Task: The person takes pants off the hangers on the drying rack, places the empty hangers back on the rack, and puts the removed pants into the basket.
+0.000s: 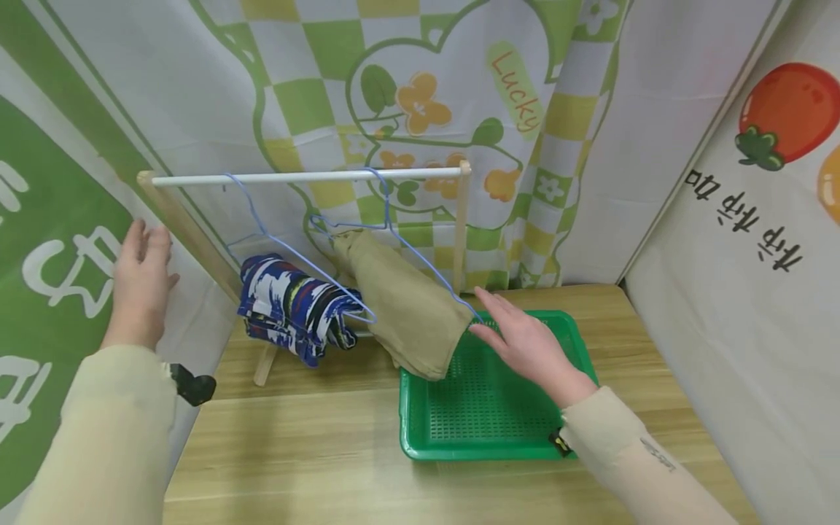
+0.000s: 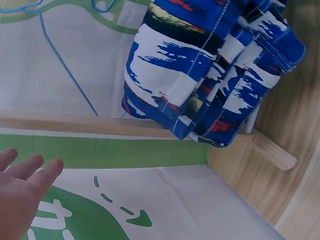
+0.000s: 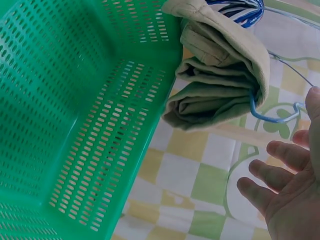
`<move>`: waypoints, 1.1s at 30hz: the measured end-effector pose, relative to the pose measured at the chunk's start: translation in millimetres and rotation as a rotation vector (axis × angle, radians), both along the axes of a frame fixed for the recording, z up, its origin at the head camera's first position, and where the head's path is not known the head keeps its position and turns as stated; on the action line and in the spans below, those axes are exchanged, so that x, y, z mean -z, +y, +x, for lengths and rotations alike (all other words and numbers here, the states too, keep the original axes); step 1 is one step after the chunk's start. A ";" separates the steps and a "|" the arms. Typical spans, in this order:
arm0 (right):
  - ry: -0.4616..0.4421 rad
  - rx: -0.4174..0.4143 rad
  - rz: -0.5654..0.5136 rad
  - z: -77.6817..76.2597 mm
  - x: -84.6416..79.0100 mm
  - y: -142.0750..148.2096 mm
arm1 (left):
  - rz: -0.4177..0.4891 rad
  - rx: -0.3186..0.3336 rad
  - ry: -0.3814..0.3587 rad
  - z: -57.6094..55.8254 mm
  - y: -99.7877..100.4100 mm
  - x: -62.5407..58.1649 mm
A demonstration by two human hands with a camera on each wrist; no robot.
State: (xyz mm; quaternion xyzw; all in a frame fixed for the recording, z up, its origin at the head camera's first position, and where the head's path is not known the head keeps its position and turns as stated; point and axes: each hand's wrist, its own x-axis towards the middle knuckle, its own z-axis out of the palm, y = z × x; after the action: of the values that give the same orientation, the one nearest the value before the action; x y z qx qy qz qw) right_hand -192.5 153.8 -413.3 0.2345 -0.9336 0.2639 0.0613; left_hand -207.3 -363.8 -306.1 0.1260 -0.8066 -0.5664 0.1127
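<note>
Two blue hangers hang from the white rail (image 1: 302, 177) of a small wooden rack. Over the left hanger (image 1: 308, 264) lies a folded blue, white and black patterned garment (image 1: 289, 302). The right hanger (image 1: 420, 255) carries a folded khaki garment (image 1: 413, 306), its layered edge showing in the right wrist view. My right hand (image 1: 525, 339) is close to that hanger's right end, fingers extended and holding nothing. My left hand (image 1: 141, 281) is raised beside the rack's left post (image 1: 190, 230), empty, with its fingers loosely extended.
A green perforated basket (image 1: 495, 450) stands on the wooden table (image 1: 295, 452), below my right hand and partly under the khaki garment. Printed curtains (image 1: 420, 95) hang close behind the rack, with fabric walls at both sides. A rack foot (image 1: 265, 364) extends forward on the table.
</note>
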 end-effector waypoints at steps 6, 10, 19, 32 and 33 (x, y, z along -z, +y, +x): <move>-0.027 -0.021 -0.047 -4.3 0.9 -7.7 | 0.217 0.007 0.029 -3.1 -2.1 -11.0; -0.055 -0.025 -0.066 -7.7 -0.9 -12.1 | 0.278 -0.010 0.067 -6.0 -2.1 -17.9; -0.118 -0.049 -0.108 -15.1 -2.0 -21.4 | 0.372 -0.014 0.150 -15.8 1.4 -38.4; -0.118 -0.053 -0.214 -21.9 4.8 -31.9 | 0.468 -0.122 0.149 -30.7 0.6 -55.3; -0.122 -0.046 -0.223 -22.2 4.9 -32.6 | 0.472 -0.133 0.148 -31.2 -0.4 -56.3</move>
State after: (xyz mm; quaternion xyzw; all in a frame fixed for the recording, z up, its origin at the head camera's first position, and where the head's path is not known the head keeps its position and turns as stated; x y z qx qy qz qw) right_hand -214.7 121.2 -418.2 0.2309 -0.8949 0.3812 0.0242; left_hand -238.5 -364.1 -249.8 0.1600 -0.6315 -0.7380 0.1760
